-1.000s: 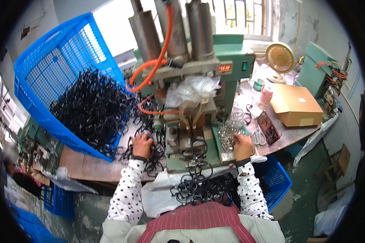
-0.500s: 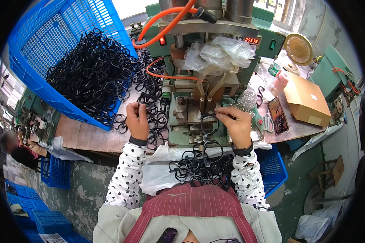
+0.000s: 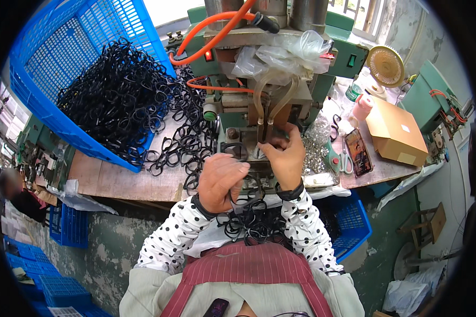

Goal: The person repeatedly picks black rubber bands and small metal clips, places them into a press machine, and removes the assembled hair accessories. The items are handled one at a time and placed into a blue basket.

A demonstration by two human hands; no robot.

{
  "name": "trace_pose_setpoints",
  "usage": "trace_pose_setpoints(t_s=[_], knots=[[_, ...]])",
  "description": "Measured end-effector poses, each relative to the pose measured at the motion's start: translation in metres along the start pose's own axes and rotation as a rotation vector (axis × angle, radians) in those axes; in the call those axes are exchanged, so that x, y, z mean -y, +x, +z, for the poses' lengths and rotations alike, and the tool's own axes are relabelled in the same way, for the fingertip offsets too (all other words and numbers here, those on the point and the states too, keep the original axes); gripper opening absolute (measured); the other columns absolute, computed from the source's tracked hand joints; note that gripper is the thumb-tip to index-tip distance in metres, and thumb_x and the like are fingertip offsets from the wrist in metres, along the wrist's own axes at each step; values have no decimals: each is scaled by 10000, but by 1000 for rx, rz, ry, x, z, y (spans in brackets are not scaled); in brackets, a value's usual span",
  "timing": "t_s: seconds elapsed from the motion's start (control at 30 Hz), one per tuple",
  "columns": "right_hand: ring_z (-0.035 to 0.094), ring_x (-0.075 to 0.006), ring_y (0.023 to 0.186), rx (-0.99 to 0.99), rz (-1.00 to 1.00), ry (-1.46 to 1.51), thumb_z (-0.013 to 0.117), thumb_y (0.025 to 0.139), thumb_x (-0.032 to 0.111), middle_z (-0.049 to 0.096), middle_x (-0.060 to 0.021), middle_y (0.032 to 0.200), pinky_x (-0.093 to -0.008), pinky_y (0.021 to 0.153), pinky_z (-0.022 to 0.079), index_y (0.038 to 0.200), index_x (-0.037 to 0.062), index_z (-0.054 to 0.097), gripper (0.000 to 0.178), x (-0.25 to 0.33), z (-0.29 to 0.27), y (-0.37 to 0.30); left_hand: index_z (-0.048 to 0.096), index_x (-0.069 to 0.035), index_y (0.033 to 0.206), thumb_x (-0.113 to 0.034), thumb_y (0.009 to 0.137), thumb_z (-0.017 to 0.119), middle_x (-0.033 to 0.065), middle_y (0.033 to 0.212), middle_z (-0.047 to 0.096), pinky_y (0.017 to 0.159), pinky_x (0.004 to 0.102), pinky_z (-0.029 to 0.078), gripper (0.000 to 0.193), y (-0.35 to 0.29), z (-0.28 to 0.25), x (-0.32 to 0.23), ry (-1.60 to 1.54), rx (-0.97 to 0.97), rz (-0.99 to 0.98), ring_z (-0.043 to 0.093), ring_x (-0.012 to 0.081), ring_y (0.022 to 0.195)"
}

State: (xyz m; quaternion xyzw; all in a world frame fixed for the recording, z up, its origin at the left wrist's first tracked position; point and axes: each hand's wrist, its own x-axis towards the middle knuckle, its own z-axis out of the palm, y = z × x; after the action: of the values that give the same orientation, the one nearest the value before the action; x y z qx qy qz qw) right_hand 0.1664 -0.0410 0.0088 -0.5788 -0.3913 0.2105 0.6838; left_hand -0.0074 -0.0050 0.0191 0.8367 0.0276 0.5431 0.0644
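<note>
My left hand point(image 3: 222, 182) is closed in front of the press, gripping a black eyeglass frame point(image 3: 235, 150) whose rim shows above the fingers. Close beside it, my right hand point(image 3: 285, 158) pinches thumb and fingers together at the metal fixture under the press point(image 3: 256, 31); what they hold is too small to make out. Two clear tubes point(image 3: 283, 105) come down to this spot. Below the hands, black eyeglass frames point(image 3: 254, 224) lie heaped on my lap, one of them partly hidden by the left hand.
A tilted blue crate point(image 3: 42, 100) at the left overflows with black frames, which spill across the table point(image 3: 127, 182). Right of the press are small metal parts point(image 3: 313, 153), scissors point(image 3: 346, 162), a phone point(image 3: 358, 152) and a cardboard box point(image 3: 396, 132). Another blue crate point(image 3: 354, 227) stands below.
My left hand has moved right from the loose frames to the press, bringing a frame. My right hand has moved up and left into the fixture. The frame hanging below it has dropped lower.
</note>
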Motion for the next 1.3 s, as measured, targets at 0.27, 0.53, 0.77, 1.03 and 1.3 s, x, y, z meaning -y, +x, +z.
trace_pose_setpoints(t_s=[0.27,0.53,0.77,1.03,1.3], knots=[[636,-125,798,18,110,305,724,739,-31,685,-118,872,-243,708,504,1256,-57,492,567,-9,-8,-6,612,11,1088,-146,987,548,73,946,672,785,290,496,198,56,-25,20,-511,-311,-820,632,146,831],[615,-90,694,-6,37,96,764,716,22,705,-106,797,-231,657,489,1253,-28,495,603,-5,0,-5,612,11,1096,-138,991,537,75,963,676,814,284,486,198,46,-15,15,-439,-305,-772,629,138,869],[610,-88,699,21,26,34,746,729,4,701,-106,808,-226,652,485,1226,-37,497,557,1,1,-7,623,13,1038,3,926,543,140,960,672,834,386,484,138,26,-11,-6,-59,13,-147,625,270,884],[602,-92,723,-33,36,197,723,737,-38,679,-100,826,-232,666,493,1232,-46,488,548,-6,1,-12,623,20,1130,-89,974,547,87,1019,679,815,299,528,205,53,-18,18,-665,-212,-866,659,171,928],[610,-110,729,14,-52,88,730,755,28,702,-87,895,-234,669,485,1212,0,520,504,-15,-22,2,614,-29,1188,73,718,612,135,1185,634,942,443,498,481,-7,29,-12,-175,187,70,619,301,1053]])
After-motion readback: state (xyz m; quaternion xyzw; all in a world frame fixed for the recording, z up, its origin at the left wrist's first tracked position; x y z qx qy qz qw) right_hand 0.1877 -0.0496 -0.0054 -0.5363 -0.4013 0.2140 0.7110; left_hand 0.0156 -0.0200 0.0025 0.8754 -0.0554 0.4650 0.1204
